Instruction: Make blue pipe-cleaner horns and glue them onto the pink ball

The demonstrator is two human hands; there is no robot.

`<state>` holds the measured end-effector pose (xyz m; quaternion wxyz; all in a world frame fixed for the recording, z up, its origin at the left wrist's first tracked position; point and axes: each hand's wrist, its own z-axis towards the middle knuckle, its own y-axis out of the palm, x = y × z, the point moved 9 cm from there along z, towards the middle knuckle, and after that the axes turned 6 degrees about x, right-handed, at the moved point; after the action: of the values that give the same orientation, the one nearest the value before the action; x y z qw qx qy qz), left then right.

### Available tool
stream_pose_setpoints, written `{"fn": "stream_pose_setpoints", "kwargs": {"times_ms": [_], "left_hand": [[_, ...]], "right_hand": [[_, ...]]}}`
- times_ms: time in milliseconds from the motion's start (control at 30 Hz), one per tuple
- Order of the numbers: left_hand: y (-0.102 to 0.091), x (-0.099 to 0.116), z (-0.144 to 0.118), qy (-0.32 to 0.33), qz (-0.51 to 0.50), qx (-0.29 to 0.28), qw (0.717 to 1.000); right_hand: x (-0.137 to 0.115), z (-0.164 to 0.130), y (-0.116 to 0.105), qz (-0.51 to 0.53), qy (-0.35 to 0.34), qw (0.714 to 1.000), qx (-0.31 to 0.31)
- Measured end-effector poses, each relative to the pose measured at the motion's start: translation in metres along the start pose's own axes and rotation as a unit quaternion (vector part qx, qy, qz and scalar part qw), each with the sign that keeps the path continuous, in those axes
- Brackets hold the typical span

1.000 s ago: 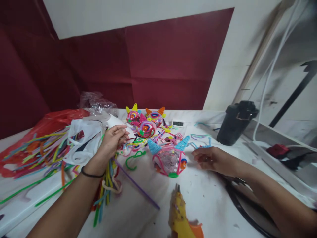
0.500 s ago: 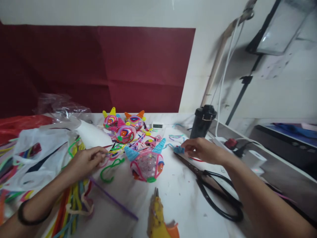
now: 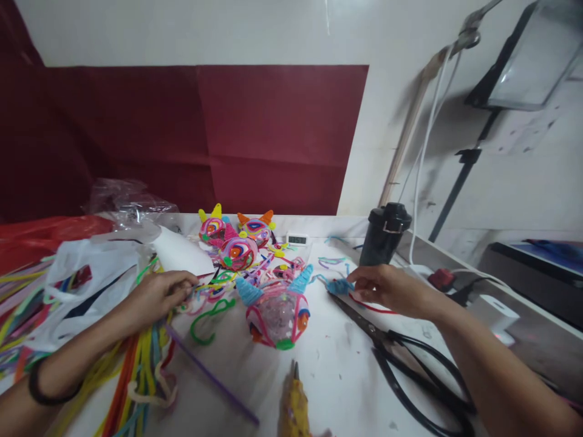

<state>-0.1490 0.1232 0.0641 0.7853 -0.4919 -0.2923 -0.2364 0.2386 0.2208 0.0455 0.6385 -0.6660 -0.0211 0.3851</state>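
Right hand (image 3: 387,288) is pinching the small blue fuzzy pipe-cleaner cone (image 3: 339,286) on the white table (image 3: 346,370), just beside the big black scissors (image 3: 410,364). Left hand (image 3: 159,294) is curled round thin pipe-cleaner strands (image 3: 200,294). I'd grip the cone lightly so it isn't crushed.

I see a white wall (image 3: 204,30) with dark red paper (image 3: 204,139) taped low across it, right behind the white table (image 3: 337,370).
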Motion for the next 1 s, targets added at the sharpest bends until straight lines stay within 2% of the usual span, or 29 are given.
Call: {"fn": "stream_pose_setpoints", "kwargs": {"times_ms": [100,167,233,400,500,600,833,1000], "left_hand": [[0.014,0.008,-0.004,0.032,0.069,-0.027,0.997],[0.026,0.010,-0.010,0.017,0.038,-0.025,0.999],[0.036,0.011,-0.015,0.006,-0.005,0.001,1.000],[0.062,0.001,-0.026,-0.005,-0.030,0.034,0.999],[0.066,-0.011,-0.031,0.003,-0.058,0.045,0.997],[0.062,-0.017,-0.034,0.011,-0.039,0.061,0.997],[0.058,0.000,-0.037,0.079,0.046,0.094,0.991],[0.062,-0.001,-0.039,0.116,0.058,0.104,0.986]], "right_hand": [[0.001,0.002,0.004,0.006,-0.014,1.000,0.016],[0.000,0.008,0.009,0.029,-0.029,0.999,0.031],[-0.001,0.020,0.014,0.042,-0.040,0.997,0.053],[-0.014,0.066,0.022,0.016,-0.086,0.992,0.086],[-0.018,0.096,0.028,0.012,-0.094,0.991,0.097],[-0.019,0.123,0.040,0.010,-0.104,0.990,0.097],[-0.021,0.178,0.075,-0.048,-0.124,0.990,0.046],[-0.029,0.200,0.097,-0.097,-0.139,0.985,0.002]]}}
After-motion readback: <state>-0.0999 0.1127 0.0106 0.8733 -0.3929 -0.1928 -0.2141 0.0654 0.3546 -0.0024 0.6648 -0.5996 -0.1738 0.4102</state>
